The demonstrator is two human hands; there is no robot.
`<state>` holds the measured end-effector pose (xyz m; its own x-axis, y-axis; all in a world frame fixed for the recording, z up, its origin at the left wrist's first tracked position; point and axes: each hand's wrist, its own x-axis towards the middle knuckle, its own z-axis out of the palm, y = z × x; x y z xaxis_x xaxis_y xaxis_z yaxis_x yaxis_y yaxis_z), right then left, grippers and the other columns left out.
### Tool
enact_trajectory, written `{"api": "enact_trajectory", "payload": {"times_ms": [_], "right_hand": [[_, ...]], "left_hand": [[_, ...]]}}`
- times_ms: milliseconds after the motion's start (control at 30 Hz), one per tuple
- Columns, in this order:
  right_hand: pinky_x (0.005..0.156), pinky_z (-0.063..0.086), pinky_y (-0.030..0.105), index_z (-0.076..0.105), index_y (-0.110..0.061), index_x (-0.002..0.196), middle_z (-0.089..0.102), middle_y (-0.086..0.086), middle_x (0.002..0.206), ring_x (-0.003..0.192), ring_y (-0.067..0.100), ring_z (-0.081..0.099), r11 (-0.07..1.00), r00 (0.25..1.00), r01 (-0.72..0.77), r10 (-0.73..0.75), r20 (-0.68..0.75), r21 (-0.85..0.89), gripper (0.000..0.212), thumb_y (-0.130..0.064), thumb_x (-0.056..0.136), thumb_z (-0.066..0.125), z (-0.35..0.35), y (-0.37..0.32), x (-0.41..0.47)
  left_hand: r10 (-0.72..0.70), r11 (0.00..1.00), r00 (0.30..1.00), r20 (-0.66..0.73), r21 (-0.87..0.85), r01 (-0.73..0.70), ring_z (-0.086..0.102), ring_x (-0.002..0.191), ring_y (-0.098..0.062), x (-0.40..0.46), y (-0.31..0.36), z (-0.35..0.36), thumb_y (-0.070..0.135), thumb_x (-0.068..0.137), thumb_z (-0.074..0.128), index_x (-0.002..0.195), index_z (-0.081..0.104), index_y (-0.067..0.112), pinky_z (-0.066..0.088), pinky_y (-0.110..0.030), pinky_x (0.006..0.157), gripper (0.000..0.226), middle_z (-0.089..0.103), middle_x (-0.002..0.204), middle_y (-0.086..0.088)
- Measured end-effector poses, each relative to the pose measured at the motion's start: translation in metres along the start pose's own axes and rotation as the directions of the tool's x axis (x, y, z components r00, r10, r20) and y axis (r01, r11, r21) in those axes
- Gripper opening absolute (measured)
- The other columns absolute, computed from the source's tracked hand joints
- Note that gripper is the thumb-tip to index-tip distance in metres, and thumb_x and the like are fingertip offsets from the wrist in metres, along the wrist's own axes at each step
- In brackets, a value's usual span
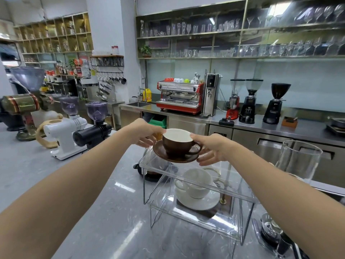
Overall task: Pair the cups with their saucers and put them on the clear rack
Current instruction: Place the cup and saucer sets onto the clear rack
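Brown glaze covered the cup (176, 144), white inside, which sat on a matching brown saucer (175, 156) held above the far end of the clear rack's (197, 184) top shelf; whether the saucer touched the shelf could not be told. The person's left hand (144, 134) gripped the saucer's left edge with fingers curled beneath, its thumb reaching the cup's rim. The right hand (211, 147) held the saucer's right edge beside the cup's handle, fingers tucked under and thumb resting against the rim. On the rack's lower level a white cup (196, 184) stood on a white saucer (197, 200), handle to the left. The rack stood on a grey marble counter (104, 212). A tall clear glass vessel (298, 161) rose to the right, and a white grinder (65, 135) and a black grinder (93, 129) stood to the left.
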<state>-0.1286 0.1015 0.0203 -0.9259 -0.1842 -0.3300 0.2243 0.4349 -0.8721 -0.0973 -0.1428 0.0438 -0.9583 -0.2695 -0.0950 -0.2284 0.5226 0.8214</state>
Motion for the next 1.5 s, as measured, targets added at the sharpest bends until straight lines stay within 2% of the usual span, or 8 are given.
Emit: {"api": "enact_trajectory", "payload": {"times_ms": [233,433,533,700,933,1033,1200,1500], "right_hand": [[0.066,0.064,0.047,0.053,-0.008,0.133,0.061,0.017,0.120,0.085,0.034,0.074,0.999,0.997,0.028,-0.029,-0.072,-0.020,0.075,-0.059,0.081,0.069,-0.003,-0.002,-0.013],[0.068,0.064,0.044,0.047,-0.007,0.140,0.058,0.017,0.130,0.089,0.029,0.071,0.983,0.976,0.132,-0.151,-0.160,-0.126,0.076,-0.055,0.085,0.068,-0.015,0.002,-0.038],[0.077,0.063,0.045,0.056,-0.008,0.124,0.061,0.010,0.122,0.095,0.026,0.067,0.934,0.932,0.225,-0.289,-0.220,-0.277,0.059,-0.051,0.086,0.067,-0.019,0.004,-0.056],[0.092,0.051,0.036,0.055,-0.015,0.123,0.059,0.004,0.122,0.109,0.020,0.057,0.748,0.812,0.340,-0.539,-0.224,-0.570,0.050,-0.047,0.086,0.068,-0.015,0.015,-0.099],[0.100,0.048,0.040,0.050,-0.018,0.133,0.052,0.001,0.132,0.120,0.020,0.052,0.442,0.671,0.351,-0.734,-0.107,-0.826,0.054,-0.048,0.089,0.061,-0.014,0.063,-0.162],[0.100,0.046,0.042,0.053,-0.019,0.130,0.054,-0.001,0.128,0.118,0.019,0.052,0.402,0.644,0.328,-0.757,-0.109,-0.855,0.049,-0.047,0.090,0.059,-0.016,0.087,-0.187],[0.110,0.040,0.044,0.061,-0.016,0.123,0.058,0.002,0.125,0.122,0.021,0.053,0.429,0.610,0.272,-0.769,-0.191,-0.862,0.040,-0.039,0.090,0.062,-0.023,0.142,-0.218],[0.099,0.049,0.040,0.067,-0.010,0.114,0.063,0.007,0.119,0.112,0.028,0.061,0.636,0.715,0.097,-0.580,-0.391,-0.765,0.035,-0.025,0.083,0.074,-0.029,0.270,-0.260]], "left_hand": [[0.075,0.997,0.991,-0.109,0.026,-0.072,0.071,0.081,-0.023,-0.012,0.006,0.002,0.037,0.084,0.080,0.107,0.070,0.001,0.063,-0.036,0.077,0.044,0.075,0.103,-0.015],[0.197,0.979,0.957,-0.213,0.103,-0.178,0.074,0.086,-0.026,-0.035,0.007,0.008,0.037,0.084,0.079,0.089,0.072,0.010,0.064,-0.036,0.073,0.028,0.075,0.094,-0.012],[0.347,0.935,0.907,-0.237,0.161,-0.315,0.070,0.078,-0.016,-0.052,0.004,0.015,0.038,0.083,0.078,0.085,0.072,0.017,0.056,-0.025,0.060,0.021,0.074,0.086,-0.002],[0.663,0.707,0.726,-0.184,0.474,-0.525,0.064,0.082,-0.011,-0.093,-0.002,0.038,0.042,0.084,0.072,0.107,0.074,0.018,0.049,-0.027,0.070,0.033,0.073,0.098,0.006],[0.895,0.382,0.442,-0.063,0.620,-0.685,0.067,0.091,-0.022,-0.155,-0.008,0.086,0.049,0.090,0.059,0.107,0.074,0.016,0.057,-0.037,0.067,0.040,0.074,0.104,-0.001],[0.955,0.204,0.295,0.020,0.677,-0.707,0.069,0.087,-0.026,-0.175,-0.015,0.110,0.041,0.094,0.060,0.101,0.075,0.008,0.058,-0.040,0.065,0.036,0.076,0.099,-0.007],[0.988,0.100,0.153,0.029,0.636,-0.765,0.067,0.072,-0.029,-0.201,-0.034,0.165,0.024,0.091,0.062,0.077,0.071,0.006,0.054,-0.041,0.058,0.025,0.073,0.081,-0.009],[0.923,0.230,0.335,0.189,0.425,-0.875,0.067,0.072,-0.029,-0.236,-0.096,0.266,0.029,0.086,0.066,0.078,0.071,0.009,0.054,-0.038,0.058,0.022,0.071,0.082,-0.005]]}}
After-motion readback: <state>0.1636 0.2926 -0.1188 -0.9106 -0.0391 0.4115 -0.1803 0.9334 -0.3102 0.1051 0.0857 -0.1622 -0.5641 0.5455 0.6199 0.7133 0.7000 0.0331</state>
